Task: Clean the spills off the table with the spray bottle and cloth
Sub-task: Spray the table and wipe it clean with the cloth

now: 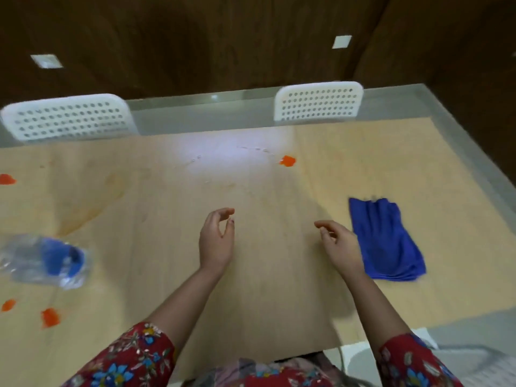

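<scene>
A clear spray bottle [42, 259] with a blue top stands on the light wooden table [268, 289] at the left. A folded blue cloth [386, 238] lies at the right. Orange spills show at the far middle [287, 161], the left edge [7, 179] and the near left [50, 317], [8, 305]. A faint smear [92, 208] runs beside the bottle. My left hand [216, 241] hovers over the table's middle, fingers curled and apart, holding nothing. My right hand [339, 248] hovers just left of the cloth, also empty.
Two white perforated chair backs [69, 117], [318, 101] stand at the table's far edge. Dark wooden wall panels rise behind them. The table's right edge meets a grey floor [474, 152].
</scene>
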